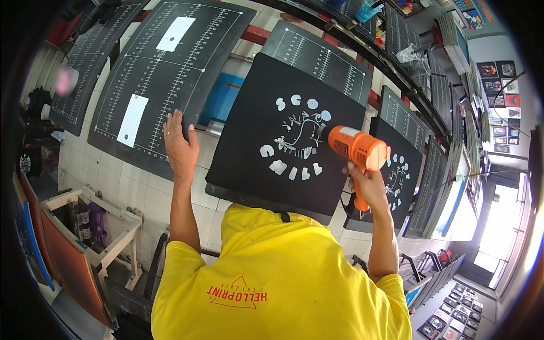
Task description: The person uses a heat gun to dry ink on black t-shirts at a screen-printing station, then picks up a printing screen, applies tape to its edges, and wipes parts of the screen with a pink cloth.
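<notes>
An orange heat gun (358, 148) is gripped in my right hand (368, 186), which wraps round its handle. Its nozzle points left, at the white lettering and line drawing printed on a square black fabric panel (243, 141). That panel lies over a dark board whose edge shows beneath. My left hand (181, 144) has its fingers stretched out at the near right corner of a large ruled board (164, 85), left of the panel; whether it presses on the board I cannot tell. Nothing is in it.
White paper strips (133, 120) lie on the ruled board. To the right, a second black panel (395, 175) bears a similar print. Blue material (225, 96) shows between boards. Framed screens (76, 266) stand at lower left. A clear plastic cup (409, 54) sits on the far row.
</notes>
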Available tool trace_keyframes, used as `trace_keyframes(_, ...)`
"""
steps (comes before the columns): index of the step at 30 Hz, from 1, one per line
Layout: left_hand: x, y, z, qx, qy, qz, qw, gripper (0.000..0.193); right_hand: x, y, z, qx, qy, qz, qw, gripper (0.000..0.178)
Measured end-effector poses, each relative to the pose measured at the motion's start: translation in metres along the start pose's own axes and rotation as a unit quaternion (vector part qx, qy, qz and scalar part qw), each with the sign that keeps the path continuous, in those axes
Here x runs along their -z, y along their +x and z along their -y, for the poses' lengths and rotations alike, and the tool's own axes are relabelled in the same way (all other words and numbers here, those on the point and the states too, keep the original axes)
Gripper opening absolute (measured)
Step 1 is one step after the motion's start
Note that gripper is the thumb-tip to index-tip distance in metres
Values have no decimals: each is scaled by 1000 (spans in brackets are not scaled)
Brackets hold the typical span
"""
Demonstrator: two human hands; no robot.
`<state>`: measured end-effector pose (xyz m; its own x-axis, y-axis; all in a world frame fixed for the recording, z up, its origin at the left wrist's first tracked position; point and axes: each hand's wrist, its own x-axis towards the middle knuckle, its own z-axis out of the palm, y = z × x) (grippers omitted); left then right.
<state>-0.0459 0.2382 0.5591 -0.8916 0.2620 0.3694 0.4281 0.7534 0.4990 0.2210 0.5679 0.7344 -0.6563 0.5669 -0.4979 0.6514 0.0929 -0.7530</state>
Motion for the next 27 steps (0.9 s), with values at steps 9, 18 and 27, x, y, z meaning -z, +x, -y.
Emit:
trace_keyframes(9,-2,0,2,-10,7,-1,1000,46,-4,13,4,8,-11,-15,1000,29)
trace_keyframes(18,-2,0,3,-11,13,0,1000,45,-13,28,25,4,-74,42,996,33)
trace_keyframes(27,0,-1,0,1,27,12,1000,46,-23,34,37,13,-67,9,998,33)
